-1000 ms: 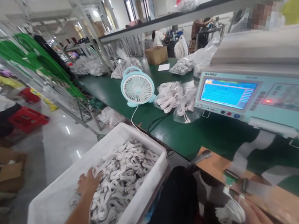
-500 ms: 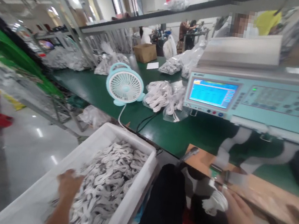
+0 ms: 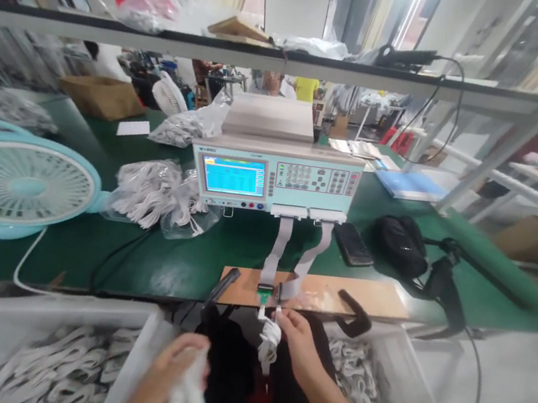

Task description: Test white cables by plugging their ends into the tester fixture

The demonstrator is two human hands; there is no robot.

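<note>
My left hand is closed around a white cable bundle, blurred, beside the left white bin. My right hand pinches a white connector at the end of a coiled white cable. That coil hangs just below the green adapter board at the wooden board's front edge. Two grey ribbon cables run from there up to the light-blue tester, whose screen is lit.
A blue fan and bagged cables stand on the left of the green table. A phone and a black pouch lie right of the tester. A second bin with cables is at the right. Across the table sits a person.
The view has swung right towards the tester. My left hand has come away from over the left bin and now holds a cable bundle. My right hand is still at the connector.
</note>
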